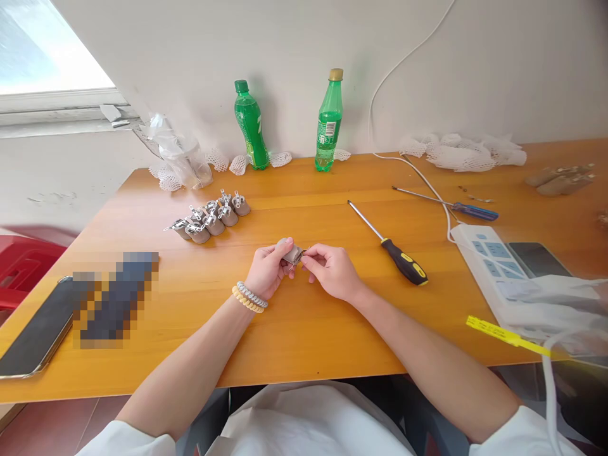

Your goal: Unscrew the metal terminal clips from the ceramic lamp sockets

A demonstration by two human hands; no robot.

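Observation:
Near the middle of the table, my left hand [266,267] is closed around a small grey-brown block [291,254], its thumb lying on top. Metal shows at the block's right end, but its exact kind is unclear. My right hand [334,272] is closed in a pinch at that end; the fingertips hide most of a tiny thin part between them. To the left of my hands stand several grey-brown rounded pieces [215,224] with silver metal tabs on top, grouped close together. A black-and-yellow screwdriver [403,258] lies to the right of my right hand.
A blue-handled screwdriver [475,211] lies farther back, near a white power strip [479,253]. Two green bottles [254,130] and white foam nets [468,152] are along the wall. More brown pieces [563,179] lie far right. A phone [35,332] rests at left.

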